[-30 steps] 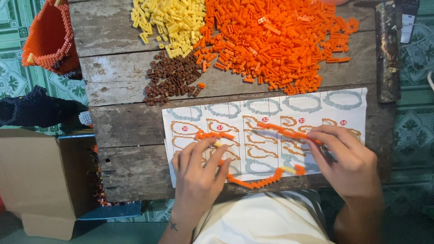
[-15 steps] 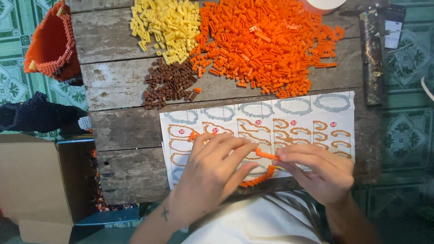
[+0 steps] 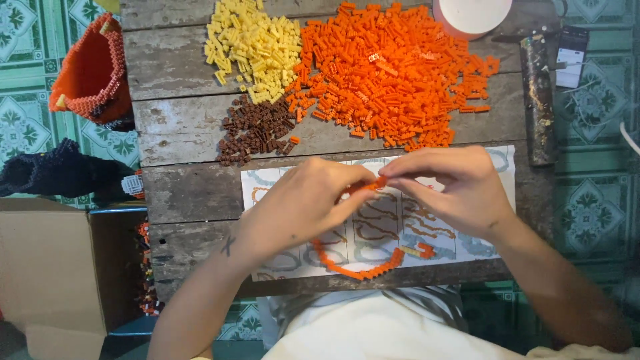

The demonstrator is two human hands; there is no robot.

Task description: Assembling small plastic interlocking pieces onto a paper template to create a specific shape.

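Bright orange plastic brick pile (image 3: 393, 80) next to pale yellow brick pile (image 3: 257, 47), small dark brown brick pile (image 3: 257, 130), grey weathered wooden plank table (image 3: 180, 67), green patterned floor tiles (image 3: 23, 80).

Three loose heaps of small plastic bricks: one orange heap (image 3: 393, 80), one yellow heap (image 3: 257, 47), one dark brown heap (image 3: 257, 130). One printed paper pattern sheet (image 3: 500, 167). One curved chain of joined orange bricks (image 3: 360, 267). One orange woven beaded basket (image 3: 90, 70). One brown cardboard box (image 3: 50, 267). One weathered wooden plank table (image 3: 180, 53). Two bare hands: left hand (image 3: 303, 203), right hand (image 3: 460, 190).
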